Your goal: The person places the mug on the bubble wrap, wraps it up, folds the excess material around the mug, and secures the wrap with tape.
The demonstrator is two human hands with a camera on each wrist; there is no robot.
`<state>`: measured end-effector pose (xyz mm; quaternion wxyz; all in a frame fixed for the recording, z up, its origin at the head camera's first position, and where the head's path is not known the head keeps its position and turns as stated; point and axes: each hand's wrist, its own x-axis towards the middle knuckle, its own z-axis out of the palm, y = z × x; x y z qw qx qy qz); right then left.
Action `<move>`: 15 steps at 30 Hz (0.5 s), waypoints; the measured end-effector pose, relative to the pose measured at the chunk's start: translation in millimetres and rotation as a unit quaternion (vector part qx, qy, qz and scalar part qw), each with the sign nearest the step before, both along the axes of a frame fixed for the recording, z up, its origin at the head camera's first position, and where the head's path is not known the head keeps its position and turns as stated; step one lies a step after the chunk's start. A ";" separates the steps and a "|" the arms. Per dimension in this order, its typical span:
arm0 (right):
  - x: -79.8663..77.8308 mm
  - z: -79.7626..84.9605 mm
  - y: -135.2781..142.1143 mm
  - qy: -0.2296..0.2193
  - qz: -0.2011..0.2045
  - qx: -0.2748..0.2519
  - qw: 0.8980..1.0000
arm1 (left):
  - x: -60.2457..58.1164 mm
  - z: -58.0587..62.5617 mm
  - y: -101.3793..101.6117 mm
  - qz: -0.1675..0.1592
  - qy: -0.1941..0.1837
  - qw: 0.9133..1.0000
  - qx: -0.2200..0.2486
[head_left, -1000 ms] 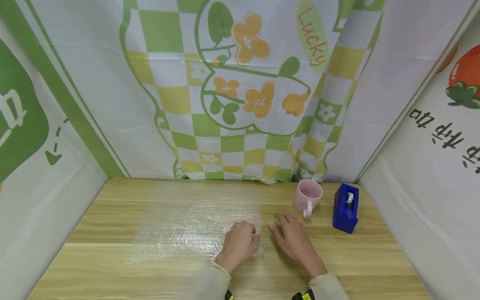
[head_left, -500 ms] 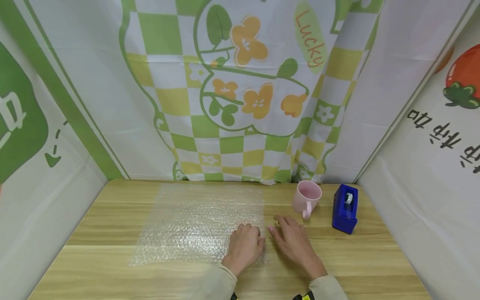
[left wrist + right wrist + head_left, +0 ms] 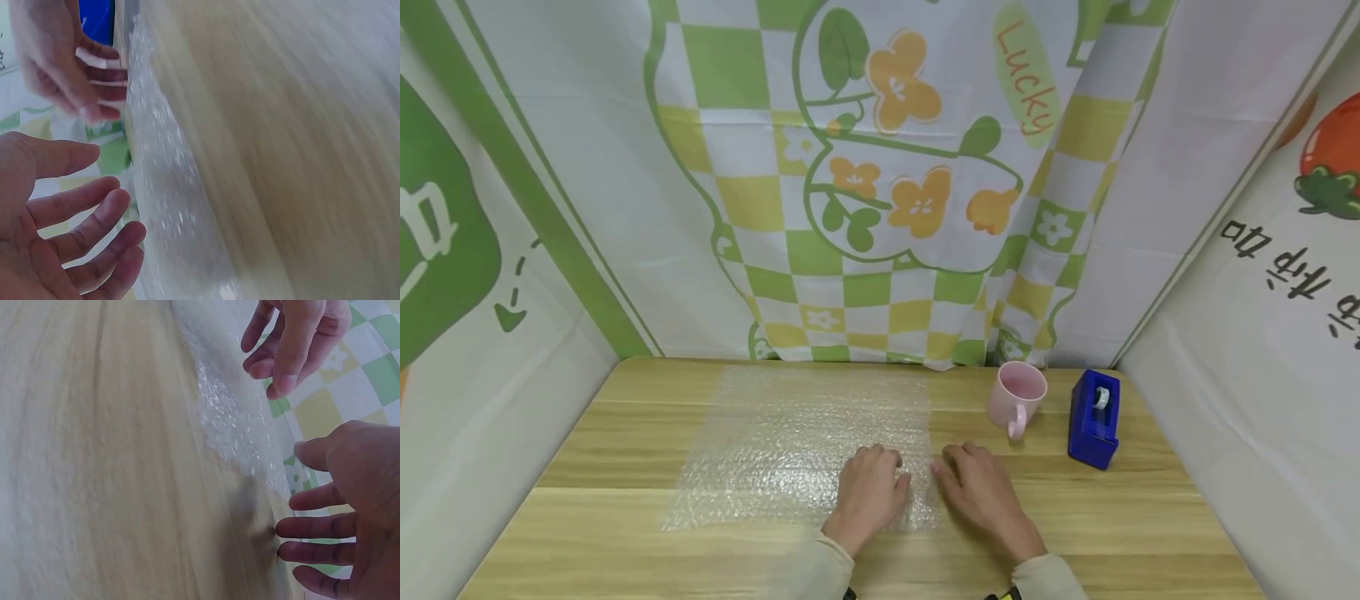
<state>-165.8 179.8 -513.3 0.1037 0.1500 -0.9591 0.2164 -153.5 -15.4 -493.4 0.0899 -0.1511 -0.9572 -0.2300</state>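
Note:
A clear sheet of bubble wrap (image 3: pixel 775 450) lies spread on the wooden table. Over its right part, my left hand (image 3: pixel 868 492) hovers with relaxed, slightly bent fingers and nothing in them. My right hand (image 3: pixel 985 496) is just beyond the sheet's right edge, its fingertips close to the tabletop. In the right wrist view, the fingers (image 3: pixel 319 530) of that hand are spread and hold nothing. The left wrist view has the left fingers (image 3: pixel 87 234) loosely bent, apart from the bubble wrap (image 3: pixel 169 187). Behind the right hand stands a pink mug (image 3: pixel 1017 398), handle toward me.
To the right of the mug sits a blue tape dispenser (image 3: pixel 1093 419) with a roll in it. A green and white patterned curtain (image 3: pixel 880 287) hangs along the back edge of the wooden table (image 3: pixel 587 517). White cloth walls flank both sides.
The left hand has moved slightly left and its curled fingers have loosened. My right hand has drawn a little toward me. The sheet shifted slightly right early on; mug and dispenser stay put.

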 end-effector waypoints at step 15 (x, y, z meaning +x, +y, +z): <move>-0.7 -3.5 -27.9 -0.076 -0.064 -0.002 0.995 | 1.5 6.9 -48.8 0.040 -0.016 0.999 0.007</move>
